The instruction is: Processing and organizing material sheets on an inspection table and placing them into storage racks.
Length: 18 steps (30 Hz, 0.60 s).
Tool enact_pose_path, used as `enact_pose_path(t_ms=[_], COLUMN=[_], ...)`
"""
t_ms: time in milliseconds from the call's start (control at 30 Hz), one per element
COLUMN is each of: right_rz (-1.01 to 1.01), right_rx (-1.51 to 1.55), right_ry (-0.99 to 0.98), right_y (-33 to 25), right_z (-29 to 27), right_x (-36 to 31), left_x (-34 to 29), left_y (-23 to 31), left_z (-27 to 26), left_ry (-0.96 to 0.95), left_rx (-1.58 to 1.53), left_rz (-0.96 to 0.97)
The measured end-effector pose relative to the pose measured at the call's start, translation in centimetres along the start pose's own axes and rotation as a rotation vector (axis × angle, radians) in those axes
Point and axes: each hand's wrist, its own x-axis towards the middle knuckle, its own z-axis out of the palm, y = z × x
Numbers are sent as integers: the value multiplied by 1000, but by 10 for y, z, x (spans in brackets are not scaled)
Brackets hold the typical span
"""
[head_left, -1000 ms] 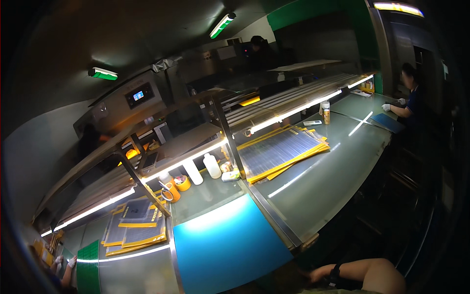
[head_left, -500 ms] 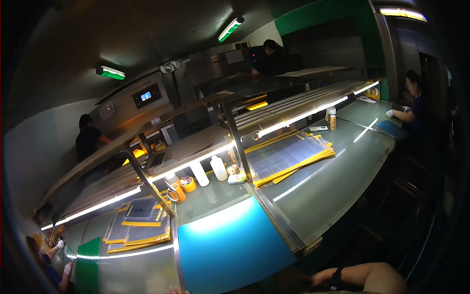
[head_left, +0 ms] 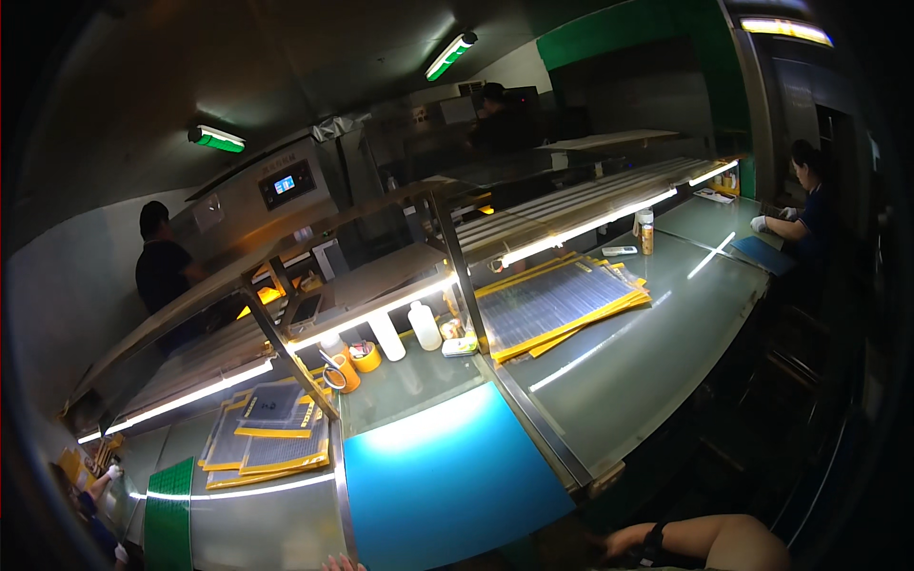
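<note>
A smooth blue sheet [head_left: 447, 485] lies flat on the bench in front of me, with a bright lamp glare along its far edge. Only the fingertips of my left hand [head_left: 341, 563] show at the lower edge, outstretched beside the sheet's near left corner; nothing is seen in them. My right hand [head_left: 617, 544] is low at the right, near the sheet's near right corner and below the bench edge. A dark band circles that wrist. Shadow hides the right fingers, so whether they touch anything cannot be made out.
Yellow-edged film sheets are stacked at left [head_left: 267, 443] and right [head_left: 571, 300]. A white bottle [head_left: 425, 326], tape rolls [head_left: 364, 357] and an orange cup [head_left: 345, 376] stand under the lit shelf [head_left: 381, 309]. A green panel [head_left: 169, 519] lies left. Several people work around.
My hands and the blue sheet stay nearly still. The person behind the shelf at left has straightened up; the one at the back has shifted left. The co-worker at lower left has moved their hands.
</note>
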Motion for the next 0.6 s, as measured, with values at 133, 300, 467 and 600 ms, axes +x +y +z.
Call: enact_pose_path(t_ms=[133, 300, 467, 600], right_rz=[-8, -4, 134, 209], right_rx=[1, 6, 77, 52], right_ry=[-31, 237, 88, -8], right_y=[-11, 8, -61, -47], right_z=[-6, 15, -8, -7], right_x=[-3, 4, -32, -18], left_x=[0, 1, -3, 0], left_y=[-2, -2, -10, -7], left_z=[3, 4, 7, 6], left_ry=[-21, -47, -61, -72], left_rx=[15, 23, 29, 38], left_rz=[-20, -23, -29, -12])
